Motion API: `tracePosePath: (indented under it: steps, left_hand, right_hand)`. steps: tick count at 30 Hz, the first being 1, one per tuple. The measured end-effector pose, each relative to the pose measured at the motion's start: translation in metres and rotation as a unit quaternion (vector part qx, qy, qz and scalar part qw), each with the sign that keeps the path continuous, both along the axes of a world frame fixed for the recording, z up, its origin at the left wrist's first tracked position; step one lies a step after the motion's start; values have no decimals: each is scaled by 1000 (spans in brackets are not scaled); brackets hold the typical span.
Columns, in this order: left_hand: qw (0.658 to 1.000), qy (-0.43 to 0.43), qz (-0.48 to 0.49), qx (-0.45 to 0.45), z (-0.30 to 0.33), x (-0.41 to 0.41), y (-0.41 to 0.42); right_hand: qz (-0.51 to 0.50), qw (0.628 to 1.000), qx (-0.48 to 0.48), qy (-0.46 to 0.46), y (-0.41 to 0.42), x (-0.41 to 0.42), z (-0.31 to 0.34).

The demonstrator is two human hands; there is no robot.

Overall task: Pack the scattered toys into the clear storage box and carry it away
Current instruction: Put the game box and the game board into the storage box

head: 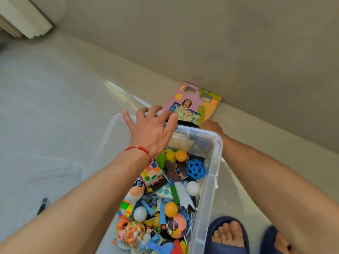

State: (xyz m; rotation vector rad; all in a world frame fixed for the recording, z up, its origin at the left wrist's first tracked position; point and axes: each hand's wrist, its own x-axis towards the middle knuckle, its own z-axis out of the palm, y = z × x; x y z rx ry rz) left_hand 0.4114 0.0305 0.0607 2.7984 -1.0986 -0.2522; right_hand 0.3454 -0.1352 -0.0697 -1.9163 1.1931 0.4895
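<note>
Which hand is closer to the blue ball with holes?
Right. The right hand is past the box's far corner beyond the blue ball; the left hand is farther off, at the far rim.

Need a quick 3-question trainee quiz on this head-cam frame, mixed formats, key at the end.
1. True or false: the clear storage box already holds many toys.
2. Multiple choice: where is the pink game board? A) flat in the middle of the floor B) at the foot of the wall, beyond the box's far end C) under the slippers
3. Fill in: the left hand lies with fingers spread over the box's far ____.

Key
1. True: a blue holed ball, a puzzle cube and orange and white balls lie inside.
2. B
3. rim. The right hand is at the far corner outside the box; its fingers are hidden.
</note>
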Motion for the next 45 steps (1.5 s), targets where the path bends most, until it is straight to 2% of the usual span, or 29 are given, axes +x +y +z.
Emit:
tracePosePath:
  steps: [3, 11, 20, 24, 26, 28, 30, 36, 39, 41, 45]
  left_hand:
    - [1000, 7, -1, 3, 2, 2, -1]
    - [1000, 3, -9, -6, 1, 2, 1]
    - [1000, -12, -11, -15, -2, 2, 1]
    - [1000, -4, -13, -13, -1, 3, 1]
    - [1000, -1, -14, -14, 0, 3, 1]
    - [1000, 7, -12, -15, 1, 2, 1]
    - [1000, 11, -15, -12, 1, 3, 2]
    - [1000, 13, -12, 6, 0, 2, 4]
    - [1000, 13, -6, 13, -2, 3, 3]
    - [1000, 16, 1, 15, -2, 3, 2]
    - [999, 30, 7, 27, -3, 6, 2]
  right_hand:
    - [-44, 998, 27, -27, -3, 3, 4]
    - [-61, 995, 46, -71, -23, -4, -4]
    - [-69, 996, 5, -60, -19, 14, -14]
    - [-132, 988, 26, -75, -17, 15, -7]
    - [-220, 963, 90, -125, -18, 17, -5]
    - [-306, 913, 183, -200, -15, 21, 7]
    - [-342, 877, 229, -248, -16, 28, 15]
    - [-234, 905, 168, -314, -17, 24, 44]
    - [-109, 915, 88, -379, -25, 24, 82]
    - [-23, 910, 16, -413, -33, 22, 113]
    - [26, 895, -39, -444, -44, 0, 174]
